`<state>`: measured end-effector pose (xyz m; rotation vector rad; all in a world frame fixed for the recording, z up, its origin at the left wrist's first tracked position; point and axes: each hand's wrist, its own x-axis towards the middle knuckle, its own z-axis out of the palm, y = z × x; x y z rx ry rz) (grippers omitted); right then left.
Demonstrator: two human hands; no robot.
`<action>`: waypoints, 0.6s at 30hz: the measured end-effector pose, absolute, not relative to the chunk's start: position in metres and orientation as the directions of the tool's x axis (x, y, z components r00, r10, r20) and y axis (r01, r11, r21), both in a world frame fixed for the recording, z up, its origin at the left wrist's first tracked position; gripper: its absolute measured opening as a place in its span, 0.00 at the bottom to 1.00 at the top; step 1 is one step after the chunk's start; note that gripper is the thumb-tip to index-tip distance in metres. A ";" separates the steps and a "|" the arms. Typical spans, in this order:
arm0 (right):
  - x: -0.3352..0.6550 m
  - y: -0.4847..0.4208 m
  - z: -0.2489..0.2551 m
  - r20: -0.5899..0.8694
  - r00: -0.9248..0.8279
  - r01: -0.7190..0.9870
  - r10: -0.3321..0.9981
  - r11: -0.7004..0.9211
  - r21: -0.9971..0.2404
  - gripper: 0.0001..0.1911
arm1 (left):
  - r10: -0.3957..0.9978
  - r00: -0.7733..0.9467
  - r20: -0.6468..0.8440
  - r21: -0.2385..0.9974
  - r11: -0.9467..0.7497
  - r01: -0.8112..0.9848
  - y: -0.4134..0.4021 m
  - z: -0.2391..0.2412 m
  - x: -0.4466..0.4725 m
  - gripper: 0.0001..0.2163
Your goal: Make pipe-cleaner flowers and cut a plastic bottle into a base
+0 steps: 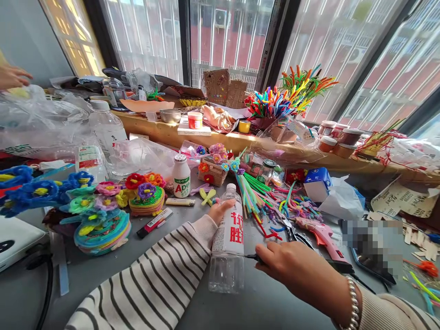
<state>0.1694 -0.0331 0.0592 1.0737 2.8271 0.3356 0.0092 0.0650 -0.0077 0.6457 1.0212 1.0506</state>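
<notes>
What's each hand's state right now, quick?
Left hand: closed around the plastic bottle, on its upper part.
Right hand: holding a slim dark tool, pointed at the bottle's side.

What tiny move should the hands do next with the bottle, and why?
Perhaps the right hand should guide the thin tool slowly along the bottle just below its label, because the tip is already at that side, while the left hand holds the upper part.

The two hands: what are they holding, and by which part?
The left hand holds the plastic bottle by its upper side; the right hand holds a thin tool by its dark handle.
</notes>
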 end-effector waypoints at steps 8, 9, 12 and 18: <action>0.169 -0.031 0.055 0.012 -0.761 0.633 0.648 0.739 0.230 0.06 | 0.913 0.163 -0.374 0.834 0.408 -0.372 0.062 -0.004 0.009 0.07; 0.170 -0.031 0.054 0.014 -0.755 0.641 0.655 0.734 0.224 0.06 | 0.914 0.164 -0.372 0.835 0.406 -0.371 0.062 -0.004 0.009 0.07; 0.172 -0.031 0.052 0.012 -0.736 0.663 0.676 0.718 0.214 0.07 | 0.912 0.175 -0.371 0.833 0.410 -0.371 0.062 -0.004 0.011 0.06; 0.170 -0.031 0.050 0.018 -0.754 0.645 0.656 0.735 0.209 0.07 | 0.917 0.178 -0.358 0.827 0.400 -0.396 0.063 -0.006 0.009 0.06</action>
